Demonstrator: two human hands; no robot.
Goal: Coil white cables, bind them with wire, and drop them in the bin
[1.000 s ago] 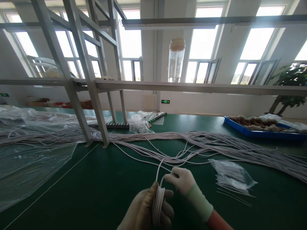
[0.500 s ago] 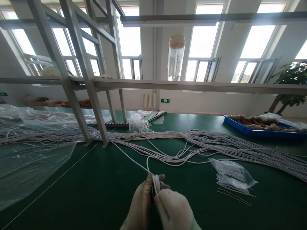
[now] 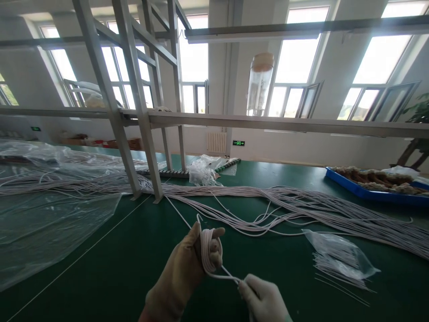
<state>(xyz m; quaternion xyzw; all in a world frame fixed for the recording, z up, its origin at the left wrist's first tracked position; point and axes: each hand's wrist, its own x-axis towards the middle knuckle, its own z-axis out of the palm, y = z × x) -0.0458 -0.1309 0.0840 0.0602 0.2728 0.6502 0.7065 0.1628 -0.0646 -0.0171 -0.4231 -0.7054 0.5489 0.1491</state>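
Observation:
My left hand (image 3: 182,273), in a tan glove, is closed around a small coil of white cord (image 3: 208,251) wound over its fingers. The cord runs from the coil down to my right hand (image 3: 263,300), in a pale glove, which pinches the strand low and to the right. Another length of the same cord leads back across the green table (image 3: 110,264) to a long bundle of white cords (image 3: 301,206) lying across the middle.
A clear bag of thin ties (image 3: 340,261) lies at the right. Clear plastic sheeting (image 3: 50,219) covers the left. Grey frame legs (image 3: 147,147) stand on the table, with a crumpled bag (image 3: 201,172) behind. A blue tray (image 3: 368,192) sits far right.
My right hand has pulled the cord down and away to the lower right of the coil. My left hand has risen and turned, showing the wound coil. The view shifted slightly left.

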